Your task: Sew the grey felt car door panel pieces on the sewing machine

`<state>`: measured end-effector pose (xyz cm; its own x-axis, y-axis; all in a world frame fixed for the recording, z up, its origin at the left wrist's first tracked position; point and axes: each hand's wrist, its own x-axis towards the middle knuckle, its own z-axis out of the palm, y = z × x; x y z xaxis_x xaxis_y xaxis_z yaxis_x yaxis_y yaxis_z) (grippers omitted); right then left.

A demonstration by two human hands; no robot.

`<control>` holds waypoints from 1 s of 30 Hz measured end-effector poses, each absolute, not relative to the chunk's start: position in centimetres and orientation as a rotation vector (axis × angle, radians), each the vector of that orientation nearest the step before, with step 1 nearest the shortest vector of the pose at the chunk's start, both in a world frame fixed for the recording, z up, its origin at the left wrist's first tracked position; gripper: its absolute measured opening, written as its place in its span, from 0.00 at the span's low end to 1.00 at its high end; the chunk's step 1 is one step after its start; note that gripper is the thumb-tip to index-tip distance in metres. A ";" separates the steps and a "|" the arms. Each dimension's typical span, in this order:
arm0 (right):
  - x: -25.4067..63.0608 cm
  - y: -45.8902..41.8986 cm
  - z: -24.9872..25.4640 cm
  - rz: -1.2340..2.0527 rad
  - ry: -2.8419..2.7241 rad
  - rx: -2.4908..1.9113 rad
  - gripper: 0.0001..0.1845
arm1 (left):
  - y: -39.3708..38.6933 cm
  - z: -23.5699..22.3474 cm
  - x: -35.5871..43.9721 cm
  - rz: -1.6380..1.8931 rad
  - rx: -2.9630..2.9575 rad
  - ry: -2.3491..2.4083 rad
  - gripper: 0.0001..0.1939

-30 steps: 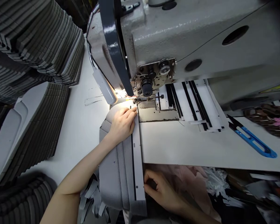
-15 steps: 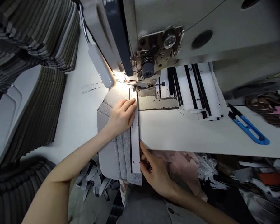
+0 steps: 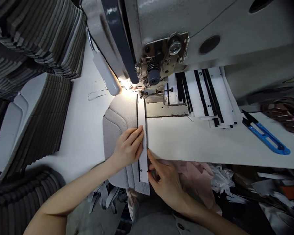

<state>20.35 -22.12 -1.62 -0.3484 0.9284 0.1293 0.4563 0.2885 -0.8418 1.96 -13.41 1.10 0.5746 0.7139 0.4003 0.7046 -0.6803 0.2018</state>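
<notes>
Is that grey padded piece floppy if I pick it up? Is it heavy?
The grey padded mesh panel under your view's left hand looks thick and foamy, so it is probably light for its size. Its stitched ridges suggest it bends softly rather than flopping like cloth. The bumpy mesh probably isn't slippery.

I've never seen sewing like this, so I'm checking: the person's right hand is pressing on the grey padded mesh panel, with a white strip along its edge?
Not quite: the head view shows the left hand pressing on the grey padded mesh panel, with the white strip along its edge.
</notes>
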 end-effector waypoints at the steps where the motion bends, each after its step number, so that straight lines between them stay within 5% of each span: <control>1: 20.3 -22.0 -1.6 0.941 -1.935 -1.237 0.44 | -13.2 1.1 1.9 0.728 2.770 1.245 0.27; 30: 18.9 -18.7 0.5 0.970 -2.186 -1.361 0.39 | -6.5 0.6 1.1 0.824 2.776 1.221 0.17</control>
<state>18.90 -18.73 0.49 -0.4542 0.8903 -0.0336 0.6222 0.2901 -0.7271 1.08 -6.53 0.61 0.5602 0.6864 0.4637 0.6869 -0.6978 0.2032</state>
